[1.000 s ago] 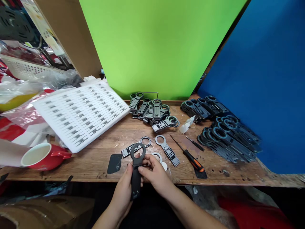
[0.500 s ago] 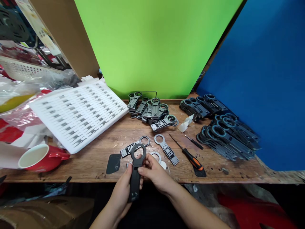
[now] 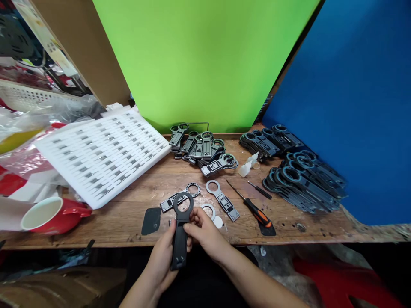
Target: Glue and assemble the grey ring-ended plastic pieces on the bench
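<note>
A black plastic casing with a ring at its top [image 3: 180, 252], shaped like a magnifying-glass frame, is held upright over the bench's front edge. My left hand [image 3: 163, 253] is wrapped round its handle from the left. My right hand [image 3: 205, 233] pinches it just below the ring, thumb on the face; its other fingertips are partly hidden behind. Beyond the ring lies a grey ring-headed piece [image 3: 170, 203], partly covered. To the right is another grey piece [image 3: 226, 204]. A pale ring [image 3: 209, 210] and a white disc [image 3: 218, 222] lie beside my right hand.
An orange-black screwdriver [image 3: 258, 213] and a smaller one [image 3: 259, 190] lie at right, near stacked dark casings [image 3: 302, 182] and small white bottles [image 3: 248, 166]. More pieces [image 3: 201, 147] are heaped at the back. At left stand a white slotted tray [image 3: 105, 154] and a red mug [image 3: 53, 216].
The view has shifted slightly, so the bench things sit a little further left. Both hands keep their hold on the casing, which is turned slightly more upright.
</note>
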The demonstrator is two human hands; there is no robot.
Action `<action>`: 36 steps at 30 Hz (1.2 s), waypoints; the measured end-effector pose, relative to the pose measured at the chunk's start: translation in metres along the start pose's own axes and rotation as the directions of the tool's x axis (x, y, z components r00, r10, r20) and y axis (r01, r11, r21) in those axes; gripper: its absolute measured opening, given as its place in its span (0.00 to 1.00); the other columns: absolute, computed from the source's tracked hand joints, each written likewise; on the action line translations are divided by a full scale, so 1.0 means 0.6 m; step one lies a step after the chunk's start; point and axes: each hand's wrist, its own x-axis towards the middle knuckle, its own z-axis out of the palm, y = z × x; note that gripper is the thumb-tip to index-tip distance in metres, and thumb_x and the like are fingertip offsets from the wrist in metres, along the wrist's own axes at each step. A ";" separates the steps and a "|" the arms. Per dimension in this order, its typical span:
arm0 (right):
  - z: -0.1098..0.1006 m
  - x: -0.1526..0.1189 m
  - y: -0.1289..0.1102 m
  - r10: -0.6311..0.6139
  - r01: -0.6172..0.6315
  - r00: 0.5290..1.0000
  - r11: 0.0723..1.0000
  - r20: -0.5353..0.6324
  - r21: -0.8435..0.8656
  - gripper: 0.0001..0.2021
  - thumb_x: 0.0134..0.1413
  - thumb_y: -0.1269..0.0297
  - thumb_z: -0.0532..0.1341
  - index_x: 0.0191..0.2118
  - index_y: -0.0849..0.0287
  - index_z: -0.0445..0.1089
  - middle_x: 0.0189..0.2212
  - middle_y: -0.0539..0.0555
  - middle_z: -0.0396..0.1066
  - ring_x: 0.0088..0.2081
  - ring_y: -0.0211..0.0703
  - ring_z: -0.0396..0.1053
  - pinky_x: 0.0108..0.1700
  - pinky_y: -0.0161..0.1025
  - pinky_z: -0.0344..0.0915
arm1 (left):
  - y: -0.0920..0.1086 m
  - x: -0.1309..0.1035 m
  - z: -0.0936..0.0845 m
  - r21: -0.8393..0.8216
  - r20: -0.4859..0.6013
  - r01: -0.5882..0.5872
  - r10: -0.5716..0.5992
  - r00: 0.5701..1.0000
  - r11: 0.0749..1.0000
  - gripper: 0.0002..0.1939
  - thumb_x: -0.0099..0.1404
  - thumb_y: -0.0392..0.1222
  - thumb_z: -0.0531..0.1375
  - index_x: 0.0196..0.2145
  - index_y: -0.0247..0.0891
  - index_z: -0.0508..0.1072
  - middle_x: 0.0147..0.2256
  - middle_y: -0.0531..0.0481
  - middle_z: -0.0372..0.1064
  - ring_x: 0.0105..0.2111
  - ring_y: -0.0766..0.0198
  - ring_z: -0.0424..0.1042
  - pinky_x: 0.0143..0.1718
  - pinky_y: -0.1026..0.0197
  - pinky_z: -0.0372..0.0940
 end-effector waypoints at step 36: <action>0.033 -0.025 -0.011 -0.488 0.464 0.837 0.396 0.247 -0.792 0.03 0.54 0.67 0.59 0.36 0.56 0.66 0.38 0.54 0.67 0.43 0.44 0.62 0.46 0.42 0.61 | 0.025 -0.011 -0.039 0.264 -0.218 -0.277 0.337 0.916 0.924 0.25 0.52 0.55 0.64 0.44 0.38 0.75 0.49 0.48 0.70 0.57 0.55 0.58 0.60 0.58 0.47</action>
